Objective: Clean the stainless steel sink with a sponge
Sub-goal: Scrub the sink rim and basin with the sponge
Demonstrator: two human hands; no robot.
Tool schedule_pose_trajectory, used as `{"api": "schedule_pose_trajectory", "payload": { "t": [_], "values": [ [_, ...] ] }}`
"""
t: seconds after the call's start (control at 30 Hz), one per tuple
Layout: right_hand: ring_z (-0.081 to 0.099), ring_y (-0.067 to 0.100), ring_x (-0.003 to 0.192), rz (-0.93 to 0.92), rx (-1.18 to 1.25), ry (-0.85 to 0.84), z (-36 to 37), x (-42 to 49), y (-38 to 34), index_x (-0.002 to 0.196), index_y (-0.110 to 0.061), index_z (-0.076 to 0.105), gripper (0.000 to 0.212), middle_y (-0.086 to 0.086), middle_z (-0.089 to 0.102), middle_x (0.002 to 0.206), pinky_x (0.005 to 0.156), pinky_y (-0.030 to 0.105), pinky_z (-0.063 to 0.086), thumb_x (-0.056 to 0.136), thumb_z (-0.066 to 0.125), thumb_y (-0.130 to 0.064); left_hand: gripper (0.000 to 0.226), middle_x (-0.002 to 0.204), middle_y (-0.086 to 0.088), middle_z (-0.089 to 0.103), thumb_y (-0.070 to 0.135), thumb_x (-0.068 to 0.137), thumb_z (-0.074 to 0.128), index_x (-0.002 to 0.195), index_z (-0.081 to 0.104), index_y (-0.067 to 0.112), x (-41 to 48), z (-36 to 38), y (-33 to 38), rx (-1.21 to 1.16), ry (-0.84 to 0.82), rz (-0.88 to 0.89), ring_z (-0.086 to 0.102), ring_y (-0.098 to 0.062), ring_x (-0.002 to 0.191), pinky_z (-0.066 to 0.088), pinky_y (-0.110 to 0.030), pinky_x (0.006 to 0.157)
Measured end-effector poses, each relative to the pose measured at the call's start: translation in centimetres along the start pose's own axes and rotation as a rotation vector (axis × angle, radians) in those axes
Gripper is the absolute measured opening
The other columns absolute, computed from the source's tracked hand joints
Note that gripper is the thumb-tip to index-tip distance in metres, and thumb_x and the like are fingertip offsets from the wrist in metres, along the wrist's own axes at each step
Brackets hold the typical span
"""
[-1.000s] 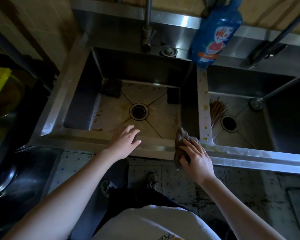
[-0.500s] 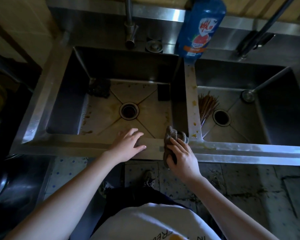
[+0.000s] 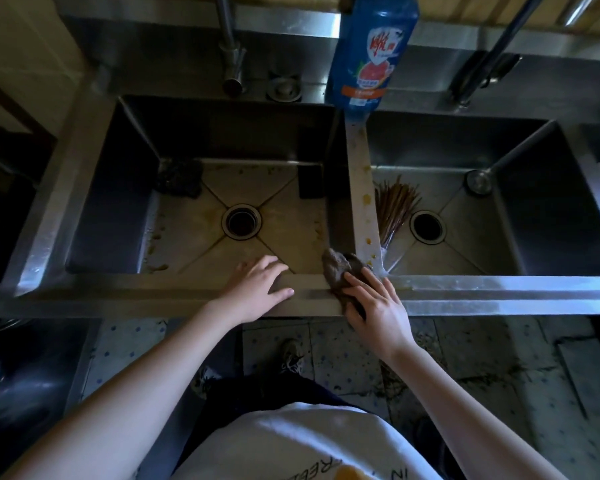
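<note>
A stainless steel double sink [image 3: 174, 289] fills the view, with brown stains on the left basin floor and on the divider [image 3: 364, 188] between the basins. My right hand [image 3: 378, 306] presses a brown, crumpled sponge [image 3: 338, 268] onto the front rim where the divider meets it, fingers laid over the sponge. My left hand [image 3: 257, 289] rests flat on the front rim of the left basin, fingers spread, holding nothing.
A blue detergent bottle [image 3: 374, 50] stands on the back ledge above the divider. A dark scourer [image 3: 179, 178] and a dark block [image 3: 310, 181] lie in the left basin. A bundle of chopsticks [image 3: 394, 209] lies in the right basin. The tap [image 3: 231, 60] hangs over the left basin.
My right hand has slid the sponge a little left along the front rim near the divider. My left hand stays on the rim. My head has shifted so the sink appears further right.
</note>
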State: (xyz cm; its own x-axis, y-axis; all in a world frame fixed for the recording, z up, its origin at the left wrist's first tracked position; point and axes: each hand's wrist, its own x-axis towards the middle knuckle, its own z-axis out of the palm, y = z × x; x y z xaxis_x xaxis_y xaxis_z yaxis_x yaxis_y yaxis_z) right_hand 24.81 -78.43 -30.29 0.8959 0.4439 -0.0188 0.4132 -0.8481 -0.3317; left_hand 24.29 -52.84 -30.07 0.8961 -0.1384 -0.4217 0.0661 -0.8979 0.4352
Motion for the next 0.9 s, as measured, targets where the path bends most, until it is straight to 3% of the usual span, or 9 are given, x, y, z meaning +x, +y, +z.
{"api": "schedule_pose_trajectory", "payload": {
  "t": [0.13,0.3,0.5,0.6,0.7,0.77,0.9],
  "values": [
    [0.043,0.022,0.135,0.008,0.005,0.025,-1.1,-0.7,2.0,0.105,-0.02,0.07,0.025,-0.006,0.06,0.131,0.113,0.043,0.022,0.082,0.065,-0.013,0.057,0.149,0.003,0.028,0.055,0.089,0.045,0.138,0.039,0.026,0.4,0.2,0.6,0.011,-0.003,0.006,0.032,-0.027,0.132,0.028,-0.042,0.107],
    [0.047,0.027,0.132,0.042,0.021,0.023,-2.5,-1.1,4.9,0.1,-0.019,0.072,0.025,-0.002,0.061,0.131,0.11,0.048,0.032,0.08,0.068,-0.007,0.056,0.149,0.002,0.029,0.054,0.09,0.044,0.138,0.039,0.026,0.8,0.3,1.4,0.003,0.006,0.012,0.032,-0.026,0.133,0.024,-0.044,0.109],
    [0.052,0.032,0.119,0.17,-0.008,-0.054,-3.6,-0.2,5.9,0.099,-0.02,0.072,0.027,0.004,0.059,0.131,0.093,0.048,0.047,0.08,0.062,-0.002,0.056,0.149,0.002,0.028,0.053,0.09,0.045,0.138,0.039,0.026,0.9,0.1,1.6,-0.024,0.013,-0.015,0.031,-0.027,0.134,0.026,-0.045,0.109],
    [0.052,0.029,0.117,0.199,-0.021,-0.095,-3.5,0.5,4.8,0.102,-0.018,0.067,0.022,0.003,0.06,0.125,0.082,0.042,0.055,0.084,0.056,-0.01,0.056,0.149,0.003,0.028,0.053,0.09,0.046,0.138,0.039,0.026,0.9,0.2,1.5,-0.054,0.02,-0.032,0.03,-0.027,0.135,0.029,-0.045,0.11],
    [0.056,0.027,0.104,0.308,0.0,-0.057,-3.1,1.0,3.1,0.107,-0.017,0.051,0.022,0.005,0.06,0.112,0.068,0.035,0.05,0.089,0.052,-0.031,0.056,0.15,0.002,0.028,0.052,0.089,0.049,0.138,0.039,0.026,0.6,0.6,1.6,-0.07,0.019,-0.033,0.032,-0.025,0.135,0.028,-0.048,0.111],
    [0.056,0.028,0.107,0.371,-0.009,-0.038,-2.6,1.5,2.0,0.116,-0.015,0.046,0.035,0.007,0.059,0.116,0.074,0.038,0.051,0.09,0.052,-0.038,0.056,0.149,0.002,0.028,0.051,0.089,0.05,0.137,0.039,0.025,0.3,1.0,1.7,-0.068,0.03,-0.022,0.032,-0.024,0.134,0.027,-0.048,0.112],
    [0.038,0.03,0.133,0.462,0.048,-0.063,-1.4,2.0,0.9,0.138,-0.016,0.042,0.051,0.01,0.046,0.142,0.105,0.044,0.041,0.092,0.052,-0.037,0.056,0.149,0.001,0.029,0.052,0.089,0.048,0.137,0.039,0.025,0.2,1.5,1.6,-0.026,0.045,-0.01,0.032,-0.025,0.134,0.018,-0.047,0.112]
  ]
}}
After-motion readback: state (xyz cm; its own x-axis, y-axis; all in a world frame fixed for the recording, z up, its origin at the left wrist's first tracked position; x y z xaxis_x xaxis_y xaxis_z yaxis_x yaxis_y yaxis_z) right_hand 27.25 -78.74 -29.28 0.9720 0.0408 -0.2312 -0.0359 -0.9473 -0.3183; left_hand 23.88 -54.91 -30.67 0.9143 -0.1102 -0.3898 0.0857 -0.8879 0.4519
